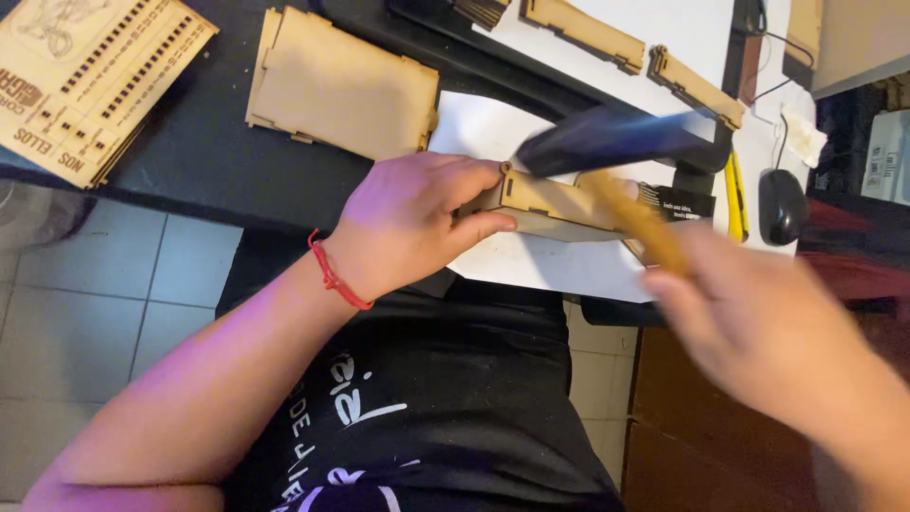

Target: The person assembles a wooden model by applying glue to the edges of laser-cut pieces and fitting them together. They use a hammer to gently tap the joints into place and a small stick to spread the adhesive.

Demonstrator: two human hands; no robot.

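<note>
The left hand point(408, 223) clamps a small laser-cut wooden box point(555, 204) on white paper point(483, 128) – its inside is hidden. The blurred right hand point(749, 318) grips a wooden-handled hammer point(616, 142). Black desk point(209, 152), grey tiled floor point(85, 313).

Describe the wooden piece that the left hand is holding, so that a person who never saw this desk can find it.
Start at the white sheet on the dark desk. On its near part, the left hand grips a long, narrow wooden piece by one end. Unlike the flat wooden panels further back, it is the only piece held in fingers, and it lies under a blurred dark-headed mallet.
</note>
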